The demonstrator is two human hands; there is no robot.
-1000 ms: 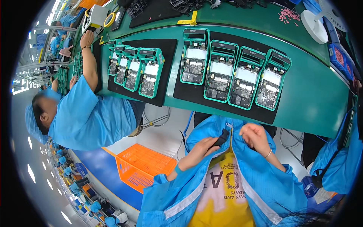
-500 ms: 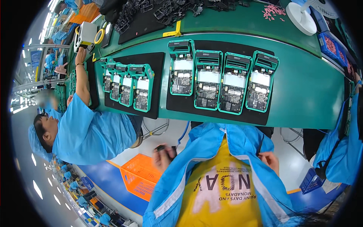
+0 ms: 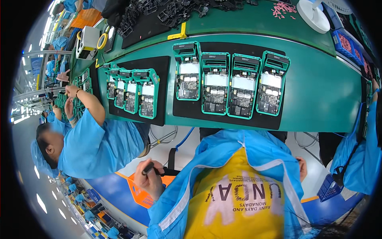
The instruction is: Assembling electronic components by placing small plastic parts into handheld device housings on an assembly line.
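Note:
My left hand (image 3: 149, 184) is raised beside my jacket, fingers closed round a small black piece. From it a black strap (image 3: 171, 159) leads to a blue cord (image 3: 184, 138) that runs up under the table edge; it looks like an anti-static wrist strap. On my other side, my right hand (image 3: 303, 169) shows only in part past the jacket (image 3: 274, 149) edge. Its fingers look curled, and whether they hold anything is hidden. Both hands are away from the green-framed circuit board units (image 3: 215, 85) standing in a row on a black mat (image 3: 187, 108).
To the left, a co-worker (image 3: 99, 139) in blue bends at the same table, near more green-framed units (image 3: 147, 95). An orange crate (image 3: 139, 193) stands on the floor by my left hand. Black parts (image 3: 175, 12), pink pieces (image 3: 283, 10) and a white fan (image 3: 314, 16) occupy the back.
My left hand has moved left and outward with the black piece, drawing the strap into view. My right hand has shifted right. The co-worker's arm has drawn back from the white device.

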